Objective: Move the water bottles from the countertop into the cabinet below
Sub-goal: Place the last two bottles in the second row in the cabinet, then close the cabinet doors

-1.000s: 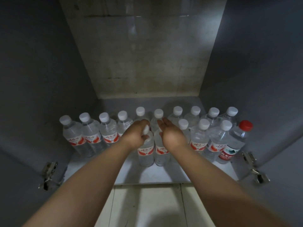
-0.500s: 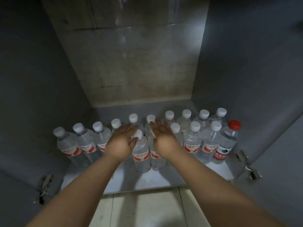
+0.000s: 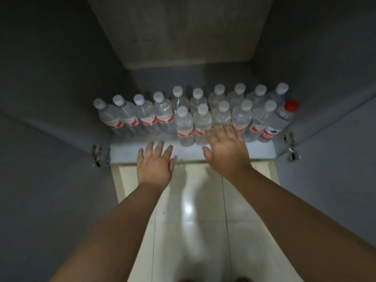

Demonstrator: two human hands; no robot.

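Standing packed on the cabinet floor (image 3: 130,150), the water bottles (image 3: 184,127) look stowed. Both hands, left (image 3: 155,162) and right (image 3: 225,151), are spread and empty; the countertop is out of sight.

left hand (image 3: 154,166): fingers spread, empty, over cabinet floor (image 3: 130,151) front edge | right hand (image 3: 225,152): fingers splayed, empty, before front-row water bottles (image 3: 184,127) | bottles: upright, two rows, white caps | red-capped bottle (image 3: 281,121): far right | door hinges (image 3: 97,154): both sides | tiled floor (image 3: 189,210): below
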